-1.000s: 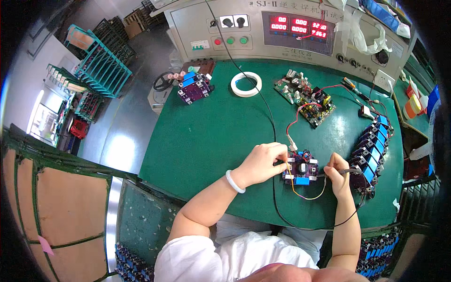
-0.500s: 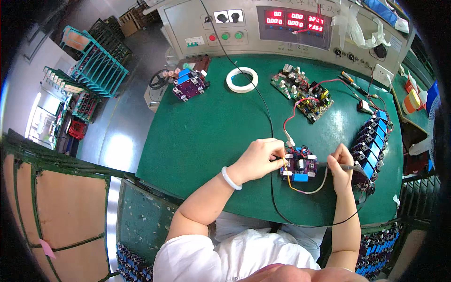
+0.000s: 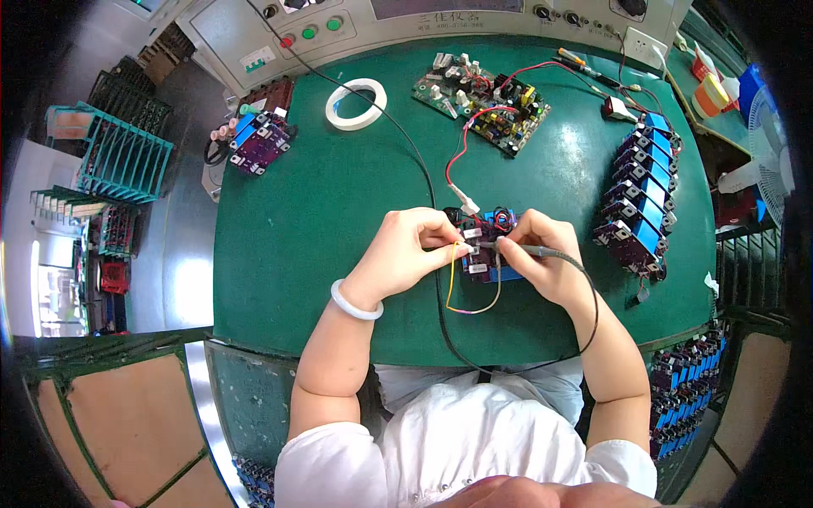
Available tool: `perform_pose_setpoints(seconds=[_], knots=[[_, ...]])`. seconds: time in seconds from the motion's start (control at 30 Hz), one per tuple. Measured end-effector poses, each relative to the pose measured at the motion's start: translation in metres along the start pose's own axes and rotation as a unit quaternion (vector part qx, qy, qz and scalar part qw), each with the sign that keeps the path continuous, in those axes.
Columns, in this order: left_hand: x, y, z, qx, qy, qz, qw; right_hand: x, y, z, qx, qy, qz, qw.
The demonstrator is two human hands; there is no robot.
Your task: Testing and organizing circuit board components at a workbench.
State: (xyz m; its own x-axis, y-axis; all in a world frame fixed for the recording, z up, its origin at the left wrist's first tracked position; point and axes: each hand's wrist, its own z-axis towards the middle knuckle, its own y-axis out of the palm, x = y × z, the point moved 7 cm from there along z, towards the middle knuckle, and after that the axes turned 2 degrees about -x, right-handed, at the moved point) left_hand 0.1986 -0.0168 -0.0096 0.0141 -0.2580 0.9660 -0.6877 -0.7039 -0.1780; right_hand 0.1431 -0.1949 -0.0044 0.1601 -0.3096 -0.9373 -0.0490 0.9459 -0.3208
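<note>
My left hand (image 3: 402,245) pinches the end of a thin yellow lead (image 3: 451,284) at the left side of a small purple circuit board (image 3: 479,269) with blue and white parts. In my right hand (image 3: 546,258) is a grey test probe (image 3: 535,251), its tip over the middle of that board; whether it touches a part is hard to make out. The lead loops below the board and up to the probe. Red and black wires with a white connector (image 3: 464,201) run from the board's top toward a larger green circuit board (image 3: 512,114).
A row of purple boards with blue blocks (image 3: 648,190) stands at the right. White tape roll (image 3: 356,105) and another purple board (image 3: 261,142) lie at the left back. The probe's black cable (image 3: 415,157) crosses the green table. A control panel (image 3: 373,34) lines the back.
My right hand has brought the probe leftward from the board's right side to over its middle. My left hand stays at the board's left side with the yellow lead. The whole view has shifted.
</note>
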Motion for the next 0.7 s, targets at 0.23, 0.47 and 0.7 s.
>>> perform_pose_setpoints(seconds=[0.23, 0.47, 0.7], knots=[[0.003, -0.003, 0.000, -0.004, -0.005, 0.000, 1.000, -0.008, 0.010, 0.004, 0.012, -0.022, -0.035, 0.999], [0.001, -0.001, 0.000, -0.005, 0.009, 0.009, 1.000, -0.012, 0.013, 0.002, 0.052, -0.037, -0.019, 0.998], [-0.001, -0.001, -0.003, -0.004, 0.033, 0.014, 0.999, -0.007, 0.016, 0.002, 0.027, 0.019, -0.033, 0.999]])
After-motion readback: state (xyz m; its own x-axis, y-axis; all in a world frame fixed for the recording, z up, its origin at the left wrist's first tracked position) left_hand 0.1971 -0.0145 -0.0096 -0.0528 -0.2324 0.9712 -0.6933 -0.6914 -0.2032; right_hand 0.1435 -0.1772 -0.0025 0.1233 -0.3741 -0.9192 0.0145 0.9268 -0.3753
